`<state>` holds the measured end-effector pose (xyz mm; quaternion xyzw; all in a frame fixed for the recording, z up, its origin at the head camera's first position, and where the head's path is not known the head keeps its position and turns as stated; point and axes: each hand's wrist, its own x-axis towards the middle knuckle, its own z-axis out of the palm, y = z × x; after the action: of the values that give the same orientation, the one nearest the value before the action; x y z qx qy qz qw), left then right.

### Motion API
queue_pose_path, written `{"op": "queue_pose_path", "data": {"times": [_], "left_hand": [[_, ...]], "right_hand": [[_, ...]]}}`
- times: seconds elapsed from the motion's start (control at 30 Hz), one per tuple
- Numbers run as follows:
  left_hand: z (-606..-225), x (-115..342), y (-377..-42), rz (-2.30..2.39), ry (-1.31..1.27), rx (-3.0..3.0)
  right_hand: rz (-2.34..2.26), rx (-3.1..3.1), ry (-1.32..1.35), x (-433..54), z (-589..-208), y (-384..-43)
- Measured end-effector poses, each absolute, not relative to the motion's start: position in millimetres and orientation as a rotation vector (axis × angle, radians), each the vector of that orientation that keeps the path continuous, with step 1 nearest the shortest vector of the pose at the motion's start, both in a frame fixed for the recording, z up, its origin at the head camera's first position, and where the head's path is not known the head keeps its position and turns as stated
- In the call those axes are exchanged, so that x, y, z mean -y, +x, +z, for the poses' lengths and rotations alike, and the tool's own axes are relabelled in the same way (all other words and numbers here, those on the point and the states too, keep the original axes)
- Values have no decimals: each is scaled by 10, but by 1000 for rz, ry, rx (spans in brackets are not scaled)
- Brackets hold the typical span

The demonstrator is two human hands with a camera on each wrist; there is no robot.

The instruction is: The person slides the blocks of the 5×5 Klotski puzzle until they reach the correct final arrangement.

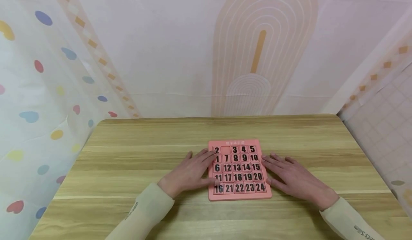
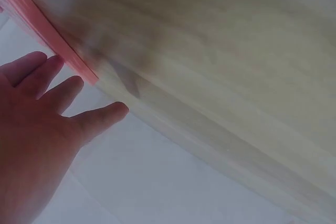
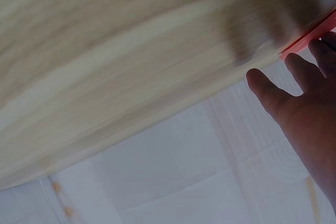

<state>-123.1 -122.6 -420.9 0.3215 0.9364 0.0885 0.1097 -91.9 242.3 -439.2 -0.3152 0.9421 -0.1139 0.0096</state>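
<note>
A pink sliding number puzzle [image 1: 239, 196] lies flat on the table, its tiles marked with black numerals. In its top row a gap shows between the tile marked 2 and the tile marked 3 [image 1: 234, 150]. My left hand [image 1: 190, 172] rests at the puzzle's left side, fingers extended, with fingertips over the frame near tiles 2 and 1 and the thumb by the tile marked 16. Along the right edge lies my right hand [image 1: 294, 177], its fingers extended and fingertips at the frame. Both wrist views catch only a strip of the pink frame [image 2: 47, 30] beyond the fingers.
The wooden table [image 1: 135, 136] extends around the puzzle on all sides. A patterned cloth [image 1: 161, 54] hangs behind its far edge, and dotted cloth [image 1: 29, 143] hangs along the left. Light sleeves [image 1: 151, 204] cover both forearms.
</note>
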Motion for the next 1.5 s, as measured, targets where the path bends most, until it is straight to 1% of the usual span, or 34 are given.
{"op": "queue_pose_path", "data": {"times": [0.63, 1.5], "left_hand": [[-4189, 1086, -1290, 223, 998, -2717], [-4173, 1006, -1315, 273, 979, -2703]], "right_hand": [[-358, -2939, -975, -2418, -4386, -915], [-383, -2961, -1038, -2402, -4383, -906]]}}
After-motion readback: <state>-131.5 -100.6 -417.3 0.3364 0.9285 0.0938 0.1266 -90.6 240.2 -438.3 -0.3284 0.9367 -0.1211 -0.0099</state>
